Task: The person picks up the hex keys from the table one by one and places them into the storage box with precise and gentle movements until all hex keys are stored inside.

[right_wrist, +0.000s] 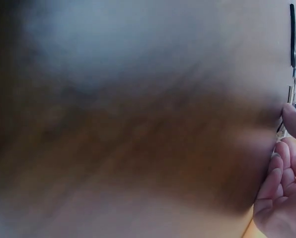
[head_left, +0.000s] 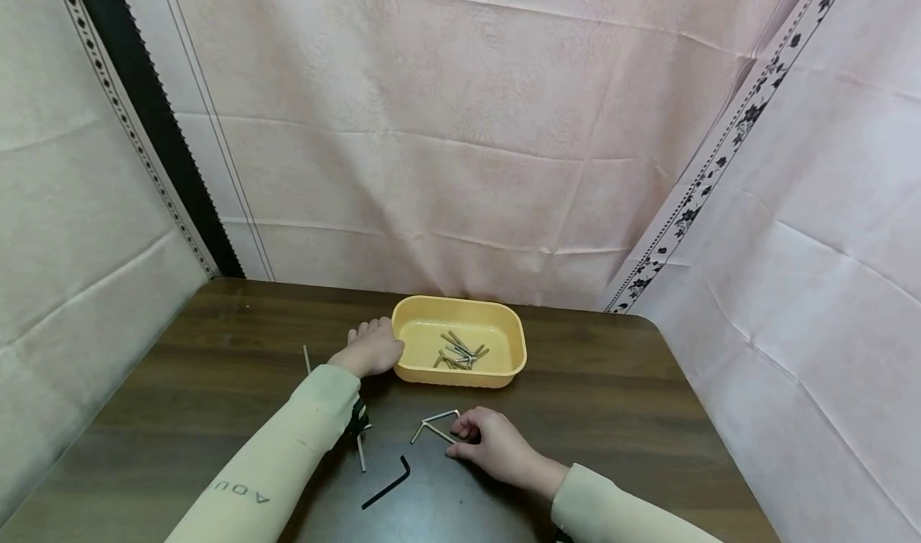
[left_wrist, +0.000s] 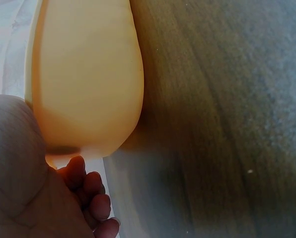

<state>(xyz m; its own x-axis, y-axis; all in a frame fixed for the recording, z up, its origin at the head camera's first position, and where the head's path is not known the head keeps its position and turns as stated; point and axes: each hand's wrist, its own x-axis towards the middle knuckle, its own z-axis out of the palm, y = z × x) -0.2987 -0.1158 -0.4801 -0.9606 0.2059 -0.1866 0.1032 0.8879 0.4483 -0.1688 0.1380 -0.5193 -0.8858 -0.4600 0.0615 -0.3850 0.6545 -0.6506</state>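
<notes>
- Landmark: yellow tray (head_left: 504, 331), near the far edge of the wooden table (head_left: 647, 415), with a small heap of silver hex keys (head_left: 459, 351) lying inside.
- Silver hex key (head_left: 435, 425) on the table just in front of the tray, a little left of the tray's middle; L-shaped, longer leg running roughly left to right, parallel to the tray's near wall.
- Right hand (head_left: 492, 445) in front of the tray, just right of that key, fingertips at the key's right end; fingers curled down onto it, seemingly pinching it. Right wrist view too blurred to confirm the hold.
- Right hand far nearer this key than the left.
- Left hand (head_left: 370, 349) against the tray's left wall, fingers curled at the rim and steadying it; left wrist view shows the fingers (left_wrist: 91, 191) bent beside the tray wall (left_wrist: 88, 84).
- Black hex key (head_left: 388, 483) farther from the tray, toward the person, lying diagonally, untouched.
- 2 more silver keys near the left forearm, 1 left of the tray (head_left: 307, 359), 1 in front (head_left: 360, 453).
</notes>
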